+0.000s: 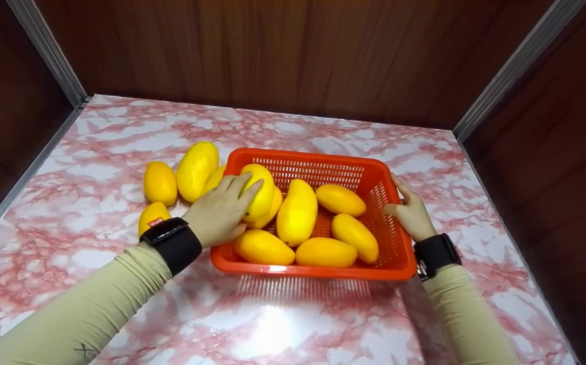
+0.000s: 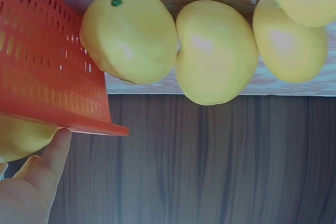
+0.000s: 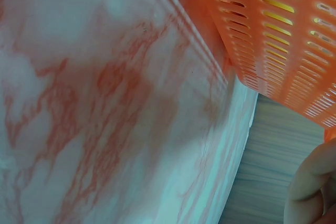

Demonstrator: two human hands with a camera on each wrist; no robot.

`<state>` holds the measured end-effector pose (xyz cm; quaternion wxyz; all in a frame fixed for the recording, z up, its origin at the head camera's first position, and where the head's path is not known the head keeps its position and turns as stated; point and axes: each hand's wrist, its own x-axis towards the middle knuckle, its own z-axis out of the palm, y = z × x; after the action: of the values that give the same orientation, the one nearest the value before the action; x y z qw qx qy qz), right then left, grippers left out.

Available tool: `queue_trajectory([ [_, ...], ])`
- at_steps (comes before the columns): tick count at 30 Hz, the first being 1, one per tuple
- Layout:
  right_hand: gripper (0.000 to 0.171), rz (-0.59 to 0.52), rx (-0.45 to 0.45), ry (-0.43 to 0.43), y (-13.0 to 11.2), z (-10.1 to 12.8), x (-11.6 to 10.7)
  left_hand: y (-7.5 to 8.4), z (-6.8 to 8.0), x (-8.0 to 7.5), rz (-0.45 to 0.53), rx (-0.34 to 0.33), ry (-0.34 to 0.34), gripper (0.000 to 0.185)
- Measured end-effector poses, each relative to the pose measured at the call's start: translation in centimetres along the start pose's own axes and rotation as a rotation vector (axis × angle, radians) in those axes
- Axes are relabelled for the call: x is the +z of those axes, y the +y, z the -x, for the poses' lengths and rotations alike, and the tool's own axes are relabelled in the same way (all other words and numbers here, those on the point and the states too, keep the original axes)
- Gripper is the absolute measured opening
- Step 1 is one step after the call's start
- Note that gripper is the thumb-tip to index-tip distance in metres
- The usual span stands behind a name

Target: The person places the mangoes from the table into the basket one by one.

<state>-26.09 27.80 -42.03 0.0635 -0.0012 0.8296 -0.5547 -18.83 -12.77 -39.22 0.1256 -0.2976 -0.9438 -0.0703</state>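
Note:
My left hand (image 1: 219, 210) holds a yellow mango (image 1: 259, 188) at the left end of an orange-red plastic basket (image 1: 313, 272). Its fingers lie over the mango's near side, and the thumb is partly hidden. Several other mangoes lie in the basket, among them a large one (image 1: 298, 213) in the middle and a smaller one (image 1: 341, 199) towards the back right. On the basket's right rim, my right hand (image 1: 413, 215) grips with the thumb inside and the fingers outside. In the right wrist view, the curled fingers (image 3: 310, 182) show beside the slotted basket wall (image 3: 289, 72).
Left of the basket, more mangoes rest on the marbled table (image 1: 282, 324): a big one (image 1: 197, 170), a smaller one (image 1: 160, 183), and one (image 1: 153, 218) with a red label partly behind the left wrist. Brown wood-grain panels (image 1: 272, 56) enclose the back and sides.

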Motion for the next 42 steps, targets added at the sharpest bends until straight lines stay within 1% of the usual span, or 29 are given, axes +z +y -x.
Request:
queue_trajectory([
  [4,0.086,-0.024,0.002,-0.001,0.0,-0.1,-0.1,-0.6,0.3,-0.4,0.01,-0.001,0.021,0.083],
  [7,0.086,-0.034,-0.011,-0.003,0.0,-0.1,-0.1,-1.1,0.7,-0.7,0.014,-0.013,0.015,0.085],
  [10,0.085,-0.03,-0.026,-0.003,0.0,0.0,0.0,-1.6,1.1,-1.1,0.02,-0.039,0.002,0.088],
  [16,0.086,-0.051,-0.045,-0.012,0.2,-0.1,0.2,-2.6,2.1,-1.9,0.027,-0.089,-0.002,0.092],
  [22,0.087,-0.02,-0.032,-0.005,0.2,-0.2,0.1,-3.8,3.2,-2.4,0.059,-0.138,-0.006,0.093],
  [24,0.088,-0.008,-0.026,-0.001,0.1,-0.2,0.0,-4.1,3.7,-2.6,0.072,-0.168,-0.015,0.092],
  [28,0.087,-0.027,-0.02,-0.005,0.0,0.0,0.0,-4.7,4.4,-2.7,0.078,-0.235,-0.035,0.089],
  [32,0.086,-0.042,-0.015,-0.012,0.0,0.1,0.0,-5.1,5.1,-2.5,0.093,-0.319,-0.04,0.087],
  [36,0.086,-0.03,-0.006,-0.011,0.1,0.0,0.0,-5.6,5.6,-2.3,0.11,-0.407,-0.033,0.09],
  [42,0.088,-0.011,0.007,-0.004,0.0,0.0,0.0,-6.3,6.6,-1.9,0.129,-0.515,-0.023,0.096],
])
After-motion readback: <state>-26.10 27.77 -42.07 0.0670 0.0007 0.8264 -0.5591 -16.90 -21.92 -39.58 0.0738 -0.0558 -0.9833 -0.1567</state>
